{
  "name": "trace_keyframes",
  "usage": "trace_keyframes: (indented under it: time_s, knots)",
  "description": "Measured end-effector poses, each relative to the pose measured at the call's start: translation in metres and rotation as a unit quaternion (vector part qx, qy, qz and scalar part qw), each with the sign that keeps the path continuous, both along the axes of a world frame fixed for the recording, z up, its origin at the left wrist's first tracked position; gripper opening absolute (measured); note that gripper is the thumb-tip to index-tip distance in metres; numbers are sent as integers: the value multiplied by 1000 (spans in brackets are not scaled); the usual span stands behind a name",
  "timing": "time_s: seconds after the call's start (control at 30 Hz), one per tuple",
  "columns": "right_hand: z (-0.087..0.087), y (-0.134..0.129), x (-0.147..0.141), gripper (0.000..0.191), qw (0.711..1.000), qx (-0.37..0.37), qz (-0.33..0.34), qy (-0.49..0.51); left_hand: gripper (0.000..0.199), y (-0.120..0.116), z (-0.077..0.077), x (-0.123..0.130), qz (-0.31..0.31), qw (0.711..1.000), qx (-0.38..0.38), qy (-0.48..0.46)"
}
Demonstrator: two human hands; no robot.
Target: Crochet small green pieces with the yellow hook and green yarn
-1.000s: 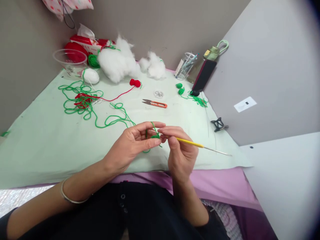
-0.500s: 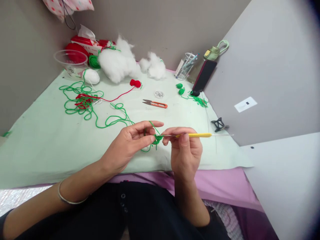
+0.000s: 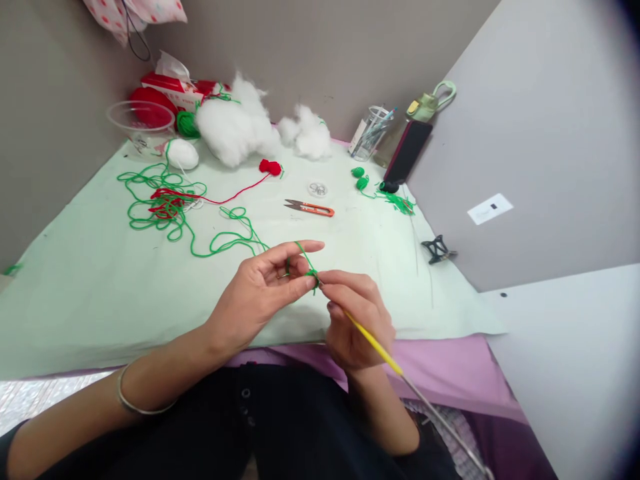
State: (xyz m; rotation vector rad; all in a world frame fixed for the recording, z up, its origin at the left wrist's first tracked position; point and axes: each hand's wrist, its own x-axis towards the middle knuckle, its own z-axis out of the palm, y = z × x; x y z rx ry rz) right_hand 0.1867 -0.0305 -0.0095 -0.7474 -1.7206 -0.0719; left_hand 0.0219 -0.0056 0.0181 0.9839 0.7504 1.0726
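Between thumb and fingers, my left hand (image 3: pixel 265 283) pinches a small green crochet piece (image 3: pixel 313 275), with its index finger stretched out. A strand of green yarn (image 3: pixel 303 251) runs from that index finger down to the piece. My right hand (image 3: pixel 359 319) grips a crochet hook (image 3: pixel 373 341) by its yellow handle. The hook's tip end meets the green piece, partly hidden by my fingers, and its long metal rear end slants down to the right. Loose green yarn (image 3: pixel 235 237) trails across the table behind my left hand.
Orange thread snips (image 3: pixel 310 208) and a small round container (image 3: pixel 317 189) lie beyond my hands. Tangled yarn (image 3: pixel 165 200), white stuffing (image 3: pixel 235 123) and a plastic cup (image 3: pixel 143 137) are left. A pen cup (image 3: pixel 371 133), phone (image 3: pixel 409 152) and bottle (image 3: pixel 425 107) stand at the back right.
My right hand has turned, swinging the hook from level to a steep slant with its rear end down and toward me. The green piece has tilted; my left hand stays nearly in place.
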Motion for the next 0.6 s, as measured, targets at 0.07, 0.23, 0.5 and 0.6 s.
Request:
trace_keyframes:
  time_s: [0.07, 0.23, 0.5, 0.6]
  knots:
    - [-2, 0, -1, 28, 999, 17, -15, -28, 34, -2, 0, 2, 15, 1000, -1, -9]
    - [-9, -2, -6, 40, 992, 34, -106, -61, 47, -2, 0, 3, -16, 995, -72, -60]
    - [9, 5, -6, 23, 962, -159, 42, 218, 39, 5, 2, 2, -49, 987, -129, -84]
    - [9, 7, -9, 21, 964, -168, 60, 199, 36, 2, 1, 4, -33, 995, -72, -59]
